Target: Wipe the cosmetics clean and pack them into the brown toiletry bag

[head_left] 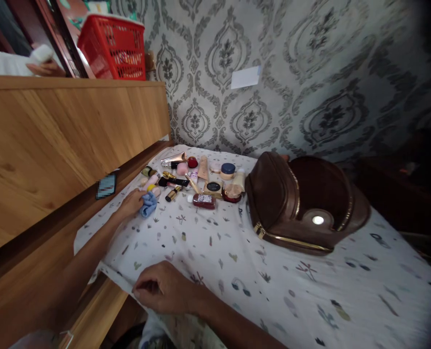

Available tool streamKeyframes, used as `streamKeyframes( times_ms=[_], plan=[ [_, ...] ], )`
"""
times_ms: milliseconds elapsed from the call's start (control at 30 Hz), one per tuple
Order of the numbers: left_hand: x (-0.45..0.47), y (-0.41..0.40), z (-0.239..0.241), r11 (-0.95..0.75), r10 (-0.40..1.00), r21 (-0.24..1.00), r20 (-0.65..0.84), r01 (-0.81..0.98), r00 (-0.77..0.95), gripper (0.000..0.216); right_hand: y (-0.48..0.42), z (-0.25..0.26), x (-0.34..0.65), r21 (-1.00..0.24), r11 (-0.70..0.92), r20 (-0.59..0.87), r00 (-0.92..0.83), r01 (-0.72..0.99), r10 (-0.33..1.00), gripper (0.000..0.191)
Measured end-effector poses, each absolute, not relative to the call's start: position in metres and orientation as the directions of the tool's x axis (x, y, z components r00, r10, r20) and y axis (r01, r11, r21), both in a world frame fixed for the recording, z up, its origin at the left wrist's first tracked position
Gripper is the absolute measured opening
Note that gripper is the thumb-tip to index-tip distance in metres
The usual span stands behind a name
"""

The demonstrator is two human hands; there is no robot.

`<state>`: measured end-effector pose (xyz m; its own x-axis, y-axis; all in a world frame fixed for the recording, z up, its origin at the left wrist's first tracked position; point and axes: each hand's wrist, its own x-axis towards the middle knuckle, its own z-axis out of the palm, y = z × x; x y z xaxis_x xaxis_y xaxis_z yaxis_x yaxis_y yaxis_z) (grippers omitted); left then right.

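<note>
Blue cloth [149, 204] in left hand [131, 204] grip, cosmetics [200, 180] just beyond; right hand [161, 288] pinching sheet [237, 271] edge

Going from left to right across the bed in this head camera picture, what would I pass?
phone → left hand → blue cloth, bunched in that hand's fingers → red bottle → brown bag, lying open

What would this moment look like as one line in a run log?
left hand: on blue cloth | right hand: curled at sheet edge | nearby: cosmetics, open brown bag
</note>
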<state>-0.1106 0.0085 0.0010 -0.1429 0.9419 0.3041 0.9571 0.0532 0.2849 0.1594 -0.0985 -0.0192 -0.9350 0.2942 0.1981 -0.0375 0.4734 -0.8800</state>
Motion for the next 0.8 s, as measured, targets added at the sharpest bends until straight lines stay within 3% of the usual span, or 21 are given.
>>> streamKeyframes(
  times_ms=[200,367,633,800],
  plan=[
    [-0.092,0.055,0.014,-0.083,0.908,0.438,0.403,0.895,-0.113,0.034,-0.097,-0.022,0.160,-0.868,0.493,0.219,-0.937,-0.060,0.272,0.019],
    [-0.063,0.060,0.025,-0.190,0.894,0.446,0.446,0.875,-0.034,0.042,-0.096,-0.026,0.160,-0.854,0.516,0.227,-0.939,-0.065,0.258,0.018],
    [0.039,0.048,0.008,-0.500,0.854,0.221,0.290,0.837,0.433,0.031,-0.095,-0.022,0.160,-0.840,0.543,0.179,-0.953,-0.019,0.243,0.016],
    [0.043,0.056,0.007,-0.365,0.888,0.069,0.325,0.928,0.325,0.033,-0.095,-0.017,0.163,-0.871,0.491,0.170,-0.947,-0.015,0.273,0.016]
  ],
)
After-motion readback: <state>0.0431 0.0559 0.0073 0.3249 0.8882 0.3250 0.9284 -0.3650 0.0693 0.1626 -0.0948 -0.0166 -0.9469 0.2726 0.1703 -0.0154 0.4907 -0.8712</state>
